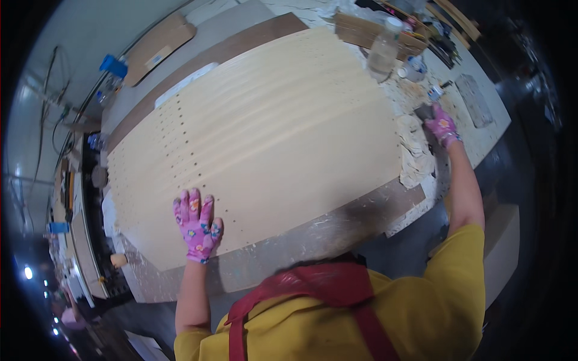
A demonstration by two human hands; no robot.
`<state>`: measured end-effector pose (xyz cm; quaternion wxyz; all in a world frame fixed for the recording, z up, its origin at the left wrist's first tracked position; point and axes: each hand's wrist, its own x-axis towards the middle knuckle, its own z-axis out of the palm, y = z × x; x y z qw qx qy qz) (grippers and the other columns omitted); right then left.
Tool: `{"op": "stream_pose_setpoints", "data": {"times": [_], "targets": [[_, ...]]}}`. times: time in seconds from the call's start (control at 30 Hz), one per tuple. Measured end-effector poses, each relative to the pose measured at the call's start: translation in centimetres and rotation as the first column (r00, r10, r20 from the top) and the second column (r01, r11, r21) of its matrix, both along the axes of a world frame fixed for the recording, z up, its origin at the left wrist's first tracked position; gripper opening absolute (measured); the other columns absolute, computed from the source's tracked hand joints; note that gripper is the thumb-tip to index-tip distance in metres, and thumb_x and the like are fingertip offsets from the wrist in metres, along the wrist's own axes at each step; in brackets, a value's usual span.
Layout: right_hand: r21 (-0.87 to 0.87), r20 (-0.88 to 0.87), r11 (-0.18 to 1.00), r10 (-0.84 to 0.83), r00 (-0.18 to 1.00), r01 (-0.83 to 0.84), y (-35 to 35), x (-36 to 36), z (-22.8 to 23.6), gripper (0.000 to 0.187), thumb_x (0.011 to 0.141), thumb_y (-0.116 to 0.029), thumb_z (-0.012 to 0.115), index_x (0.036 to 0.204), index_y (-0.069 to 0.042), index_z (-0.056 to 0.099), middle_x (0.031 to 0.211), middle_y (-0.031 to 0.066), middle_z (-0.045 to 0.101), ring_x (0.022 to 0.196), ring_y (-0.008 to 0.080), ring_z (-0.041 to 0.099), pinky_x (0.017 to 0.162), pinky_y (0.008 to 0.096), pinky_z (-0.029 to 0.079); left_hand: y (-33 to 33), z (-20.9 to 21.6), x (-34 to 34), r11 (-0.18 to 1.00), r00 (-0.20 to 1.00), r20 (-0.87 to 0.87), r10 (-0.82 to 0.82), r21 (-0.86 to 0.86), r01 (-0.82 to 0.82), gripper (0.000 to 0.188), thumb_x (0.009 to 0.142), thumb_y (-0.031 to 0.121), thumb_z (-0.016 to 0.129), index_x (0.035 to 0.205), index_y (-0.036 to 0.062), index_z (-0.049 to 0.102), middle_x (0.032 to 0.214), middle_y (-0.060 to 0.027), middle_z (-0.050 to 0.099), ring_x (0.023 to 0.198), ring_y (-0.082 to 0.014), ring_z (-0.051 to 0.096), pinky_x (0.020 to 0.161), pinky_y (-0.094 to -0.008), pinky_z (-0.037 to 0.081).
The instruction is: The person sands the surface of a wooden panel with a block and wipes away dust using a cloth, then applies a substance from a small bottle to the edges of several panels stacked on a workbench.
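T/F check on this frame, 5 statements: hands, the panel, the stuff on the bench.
1. The left hand lies flat on the pale perforated wood panel. True.
2. Both hands are bare. False: both wear pink flowered gloves.
3. The right hand rests on the panel too. False: it is off the panel's right edge, on the littered bench, closed around a small dark tool that I cannot identify.
4. A clear plastic bottle stands near the panel's far right corner. True.
5. The panel has no holes. False: rows of small holes run across its left part.
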<state>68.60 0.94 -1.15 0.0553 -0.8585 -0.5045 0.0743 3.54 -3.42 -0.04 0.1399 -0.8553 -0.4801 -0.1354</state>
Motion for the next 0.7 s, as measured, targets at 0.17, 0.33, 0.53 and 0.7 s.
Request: {"op": "stream_pose_setpoints", "data": {"times": [0.17, 0.33, 0.53, 0.7], "targets": [[0.528, -0.016, 0.83, 0.222, 0.975, -0.18, 0.5, -3.6, 5.3, 0.05, 0.076, -0.022, 0.063, 0.121, -0.01, 0.046, 0.098, 0.0204, 0.065, 0.088, 0.04, 0.064, 0.076, 0.0432, 0.052, 0.3, -0.3, 0.0, 1.0, 1.0, 0.004, -0.014, 0.002, 0.014, 0.046, 0.088, 0.029, 0.045, 0.128, 0.0085, 0.05, 0.143, -0.0179, 0.039, 0.134, -0.0407, 0.03, 0.109, -0.0587, 0.02], [0.327, 0.306, 0.692, 0.567, 0.765, -0.643, -0.1, -21.6, 7.6, 0.068, 0.076, -0.033, 0.066, 0.135, -0.012, 0.041, 0.127, 0.0203, 0.05, 0.122, 0.0341, 0.045, 0.104, 0.0455, 0.033, 0.0, -0.4, -0.1, 0.999, 0.999, 0.037, 0.01, 0.039, -0.012, 0.045, 0.083, 0.029, 0.051, 0.123, 0.0093, 0.056, 0.14, -0.0153, 0.043, 0.134, -0.0381, 0.033, 0.109, -0.0569, 0.021], [0.343, 0.236, 0.623, 0.668, 0.706, -0.703, -0.8, -21.2, 6.8, 0.07, 0.078, -0.042, 0.063, 0.137, -0.011, 0.04, 0.137, 0.0206, 0.041, 0.128, 0.0341, 0.039, 0.106, 0.0451, 0.03, 0.0, -0.2, 0.3, 0.998, 0.995, 0.099, 0.008, 0.066, -0.015, 0.042, 0.088, 0.03, 0.045, 0.123, 0.0086, 0.056, 0.139, -0.015, 0.044, 0.133, -0.0388, 0.034, 0.109, -0.0569, 0.022], [0.639, 0.361, 0.211, 0.767, 0.531, -0.74, -0.1, -35.0, 7.6, 0.054, 0.078, -0.036, 0.06, 0.121, -0.005, 0.053, 0.12, 0.0176, 0.056, 0.105, 0.0323, 0.058, 0.091, 0.0408, 0.047, 0.2, -0.2, 0.6, 0.999, 0.996, 0.09, 0.004, 0.049, -0.009, 0.043, 0.09, 0.032, 0.043, 0.123, 0.0075, 0.055, 0.14, -0.0151, 0.044, 0.133, -0.0379, 0.034, 0.108, -0.0568, 0.022]]}}
